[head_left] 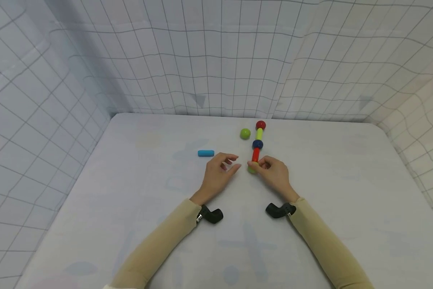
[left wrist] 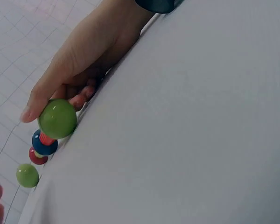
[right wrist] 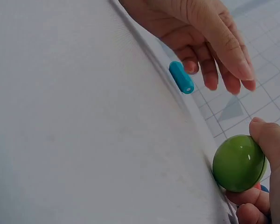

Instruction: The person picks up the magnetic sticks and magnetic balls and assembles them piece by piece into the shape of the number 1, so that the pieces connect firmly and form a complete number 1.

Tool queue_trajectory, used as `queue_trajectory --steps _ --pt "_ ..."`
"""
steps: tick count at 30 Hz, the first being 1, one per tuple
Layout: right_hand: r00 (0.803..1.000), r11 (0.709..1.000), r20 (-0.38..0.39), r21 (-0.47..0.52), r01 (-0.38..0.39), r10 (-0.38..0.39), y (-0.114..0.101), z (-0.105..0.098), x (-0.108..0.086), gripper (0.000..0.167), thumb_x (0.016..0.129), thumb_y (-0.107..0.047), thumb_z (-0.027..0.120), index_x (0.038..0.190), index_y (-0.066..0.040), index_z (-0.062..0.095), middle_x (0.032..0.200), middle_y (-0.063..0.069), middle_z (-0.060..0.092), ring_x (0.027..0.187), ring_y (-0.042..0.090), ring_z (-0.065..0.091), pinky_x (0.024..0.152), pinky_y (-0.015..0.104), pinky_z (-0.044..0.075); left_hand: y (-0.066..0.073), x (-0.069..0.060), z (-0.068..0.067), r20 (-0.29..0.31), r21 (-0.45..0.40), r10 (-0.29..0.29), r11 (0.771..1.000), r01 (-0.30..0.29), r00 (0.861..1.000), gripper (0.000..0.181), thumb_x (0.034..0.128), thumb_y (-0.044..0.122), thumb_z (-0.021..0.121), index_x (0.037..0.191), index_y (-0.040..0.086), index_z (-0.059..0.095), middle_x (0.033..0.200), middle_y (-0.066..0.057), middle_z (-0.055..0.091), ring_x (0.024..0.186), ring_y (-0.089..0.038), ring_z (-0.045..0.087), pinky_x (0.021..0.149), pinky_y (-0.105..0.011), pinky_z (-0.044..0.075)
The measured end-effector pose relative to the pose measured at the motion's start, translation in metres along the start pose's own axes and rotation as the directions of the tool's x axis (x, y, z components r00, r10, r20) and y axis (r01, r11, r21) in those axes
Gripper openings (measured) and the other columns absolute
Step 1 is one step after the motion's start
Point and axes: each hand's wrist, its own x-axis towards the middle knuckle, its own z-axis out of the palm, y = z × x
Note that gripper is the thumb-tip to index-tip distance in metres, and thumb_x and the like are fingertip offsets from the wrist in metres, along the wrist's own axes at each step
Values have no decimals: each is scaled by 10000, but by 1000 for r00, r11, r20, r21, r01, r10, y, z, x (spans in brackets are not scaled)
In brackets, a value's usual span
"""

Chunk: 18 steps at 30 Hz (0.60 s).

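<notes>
In the head view my right hand [head_left: 277, 176] pinches a green ball [right wrist: 238, 163] between thumb and fingers. This ball is the near end of a line of pieces: a red rod [head_left: 256, 154], a dark blue ball [head_left: 257, 144], a yellow-green rod [head_left: 259, 134] and a red ball [head_left: 261, 125] at the far end. My left hand [head_left: 215, 175] hovers just left of it, fingers loosely bent, holding nothing. Beyond the left hand lies a light blue rod [head_left: 206, 153]. A second green ball [head_left: 245, 133] sits loose beside the far part of the line.
Everything lies on a white table [head_left: 158, 224] with faint printed shapes. A white curtain with a dark grid [head_left: 209, 60] hangs behind its far edge and along both sides. Each wrist wears a black camera mount [head_left: 212, 216].
</notes>
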Motion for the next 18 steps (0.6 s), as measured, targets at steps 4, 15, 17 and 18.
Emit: queue_trajectory --steps 4,15,17,18 --pt "1000 1000 2 -6 0 0 -1 0 0 417 803 -533 697 753 -124 629 639 -3 508 600 173 446 548 293 289 -6 2 -16 -144 104 85 992 -71 986 153 887 146 691 1033 102 688 989 -14 641 881 -196 527 746 -322 422" --pt "1000 1000 11 -1 -12 12 -3 -1 -1 418 811 -520 696 759 -110 635 641 0 508 595 170 435 552 291 284 -24 3 -40 -147 300 -46 950 89 988 355 878 146 698 1215 63 624 1302 -104 527 1180 -306 386 935 -482 256" --pt "1000 1000 13 3 -11 11 -4 -2 -1 415 813 -515 697 761 -108 634 641 1 507 596 170 434 553 290 285 -26 2 -42 -102 317 -117 937 144 988 399 881 165 696 1256 66 598 1309 -107 520 1191 -310 376 945 -477 255" --pt "1000 1000 14 5 -11 11 -4 -2 -1 414 813 -513 697 761 -108 634 641 2 508 596 170 434 553 290 285 -27 2 -43 -84 323 -145 932 164 986 404 885 169 692 1262 63 593 1302 -110 525 1190 -313 378 946 -473 260"
